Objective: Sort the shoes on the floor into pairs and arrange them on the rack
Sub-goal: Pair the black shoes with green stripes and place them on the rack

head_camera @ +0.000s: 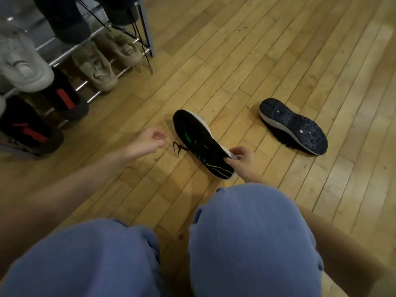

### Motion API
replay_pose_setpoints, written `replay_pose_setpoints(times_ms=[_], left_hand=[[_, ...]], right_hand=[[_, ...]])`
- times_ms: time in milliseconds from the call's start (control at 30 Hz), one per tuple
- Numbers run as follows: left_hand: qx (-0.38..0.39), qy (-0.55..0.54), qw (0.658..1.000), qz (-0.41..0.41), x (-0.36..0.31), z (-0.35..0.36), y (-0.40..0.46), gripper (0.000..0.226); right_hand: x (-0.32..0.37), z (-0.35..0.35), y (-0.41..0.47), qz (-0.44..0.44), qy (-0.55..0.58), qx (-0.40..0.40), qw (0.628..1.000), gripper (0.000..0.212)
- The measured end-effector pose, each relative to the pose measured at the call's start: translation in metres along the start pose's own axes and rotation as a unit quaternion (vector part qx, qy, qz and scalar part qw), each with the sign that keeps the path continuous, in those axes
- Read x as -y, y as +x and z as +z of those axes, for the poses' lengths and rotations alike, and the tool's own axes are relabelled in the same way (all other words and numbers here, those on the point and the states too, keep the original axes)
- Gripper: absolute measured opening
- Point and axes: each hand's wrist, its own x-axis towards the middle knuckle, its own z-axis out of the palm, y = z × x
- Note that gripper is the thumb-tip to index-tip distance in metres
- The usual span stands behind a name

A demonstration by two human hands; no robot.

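A black shoe with a green-marked sole [199,142] lies sole-up on the wooden floor in front of my knees. My right hand [243,160] grips its near end by the white rim. My left hand [150,142] hovers just left of it with fingers loosely curled, holding nothing, close to the dark laces [179,146]. A second dark shoe with a lugged sole [293,126] lies overturned to the right, apart from both hands. The metal shoe rack [90,35] stands at the upper left.
On the rack sit a pair of beige sneakers [107,58], two black shoes with red marks [42,118], a white shoe [21,61] and dark shoes above. My blue-trousered knees [246,232] fill the foreground. Bare wooden floor stretches to the right.
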Motion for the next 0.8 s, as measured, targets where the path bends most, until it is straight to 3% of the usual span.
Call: replay_pose_setpoints(times_ms=[67,167,333,500,533,633,700,800], left_hand=[[0.013,0.010,1.000,-0.013,0.000,0.015,0.003,0.014],[0.052,0.015,0.998,-0.035,-0.002,0.041,0.003,0.027],[0.166,-0.116,0.972,-0.115,-0.004,0.071,-0.010,0.065],[0.133,-0.253,0.948,-0.137,0.006,0.084,-0.009,0.042],[0.119,-0.245,0.952,-0.139,0.006,0.084,-0.009,0.039],[0.088,-0.199,0.967,-0.130,0.002,0.079,-0.007,0.031],[0.086,-0.187,0.970,-0.128,-0.002,0.074,-0.006,0.023],[0.066,-0.189,0.972,-0.126,-0.006,0.066,-0.004,0.020]], right_hand=[[-0.008,0.006,-0.001,0.032,0.010,-0.002,0.999,0.029],[0.001,0.010,-0.006,0.086,0.073,0.018,0.993,0.017],[0.017,0.004,-0.017,0.080,0.063,0.172,0.980,0.025],[0.019,-0.004,-0.009,-0.005,-0.037,0.256,0.966,0.027],[0.017,-0.009,0.002,-0.060,-0.094,0.225,0.968,0.027],[0.006,-0.033,0.050,-0.165,-0.243,0.029,0.956,0.038],[0.006,-0.053,0.086,-0.132,-0.293,-0.065,0.945,0.061],[0.009,-0.082,0.133,-0.025,-0.407,-0.086,0.909,0.088]])
